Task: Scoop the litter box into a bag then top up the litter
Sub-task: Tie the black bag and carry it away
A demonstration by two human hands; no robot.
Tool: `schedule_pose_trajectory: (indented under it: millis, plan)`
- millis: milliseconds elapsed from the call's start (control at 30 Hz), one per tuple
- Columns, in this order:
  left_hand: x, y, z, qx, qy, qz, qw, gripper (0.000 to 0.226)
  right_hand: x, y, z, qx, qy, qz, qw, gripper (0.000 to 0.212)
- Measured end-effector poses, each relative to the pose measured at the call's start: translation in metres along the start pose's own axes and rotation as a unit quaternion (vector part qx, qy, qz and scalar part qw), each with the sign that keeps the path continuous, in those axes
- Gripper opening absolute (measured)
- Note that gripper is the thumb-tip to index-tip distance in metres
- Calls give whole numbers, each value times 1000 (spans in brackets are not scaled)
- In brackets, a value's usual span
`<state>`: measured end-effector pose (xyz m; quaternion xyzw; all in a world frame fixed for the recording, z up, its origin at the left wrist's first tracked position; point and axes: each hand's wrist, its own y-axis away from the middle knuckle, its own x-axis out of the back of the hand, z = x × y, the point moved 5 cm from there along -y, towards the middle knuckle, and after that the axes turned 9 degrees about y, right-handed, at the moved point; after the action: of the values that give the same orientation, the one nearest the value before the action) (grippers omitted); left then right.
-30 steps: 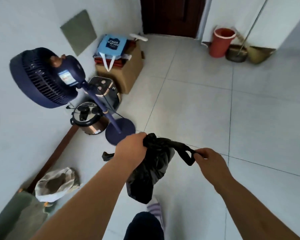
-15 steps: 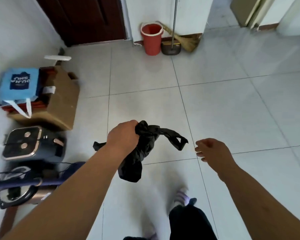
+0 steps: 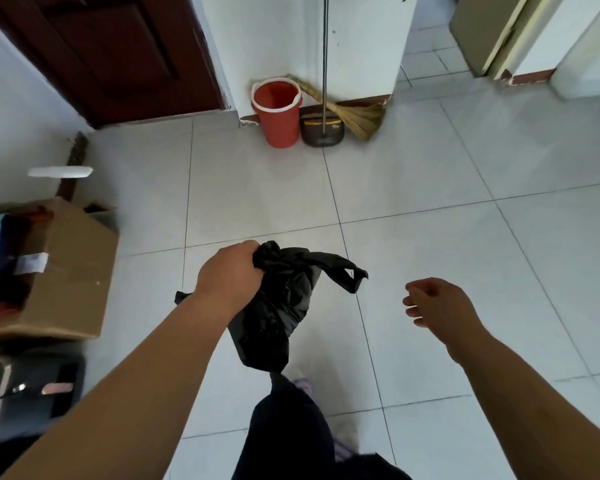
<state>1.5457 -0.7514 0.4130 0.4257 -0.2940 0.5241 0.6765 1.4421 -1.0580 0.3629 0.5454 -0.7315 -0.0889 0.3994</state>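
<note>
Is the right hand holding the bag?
No, only the left hand grips the bag at its bunched top; the right hand is apart from it, loosely curled and holding nothing.

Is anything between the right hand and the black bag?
Nothing visible. The left hand grips the black bag; its loose handle points toward the right hand, with only bare floor tiles behind the gap.

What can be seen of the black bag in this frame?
The black bag is thin, glossy, crinkled plastic, bunched at its neck in the grip of the left hand. Its body hangs slack below the fist, above the tiled floor; one loop handle sticks out rightward, free. The right hand does not touch it.
</note>
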Motion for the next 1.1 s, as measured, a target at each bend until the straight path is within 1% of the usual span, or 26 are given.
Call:
schedule_pose_trajectory:
  millis: [167, 400, 467, 633, 700, 733, 867, 900, 1033, 1100]
  plan:
    - [15, -125, 26, -2, 11, 7, 1000, 12, 8, -102, -85, 14, 3, 4, 1000, 16]
    - [52, -306, 61, -8, 3, -17, 1000, 11, 10, -234, -209, 17, 3, -9, 1000, 15]
    - [66, -364, 72, -7, 3, -12, 1000, 10, 11, -281, -249, 26, -6, -9, 1000, 14]
    - [86, -472, 92, 1, 6, -4, 1000, 11, 10, -374, -332, 39, -10, -26, 999, 15]
    - [94, -527, 96, 12, 12, 11, 1000, 12, 8, -429, -370, 55, 11, -39, 998, 16]
    - [97, -538, 98, 17, 9, 15, 1000, 13, 9, -441, -383, 63, 22, -43, 997, 16]
    - [109, -636, 96, 59, 22, 39, 997, 13, 1, -539, -448, 80, 76, -75, 991, 16]
    - [110, -648, 97, 68, 29, 39, 997, 14, -2, -550, -457, 83, 91, -79, 989, 16]
    - [107, -735, 82, 113, 82, 39, 989, 16, -37, -629, -498, 84, 138, -119, 980, 15]
    - [105, -771, 74, 135, 116, 35, 983, 16, -54, -657, -512, 73, 138, -132, 979, 15]
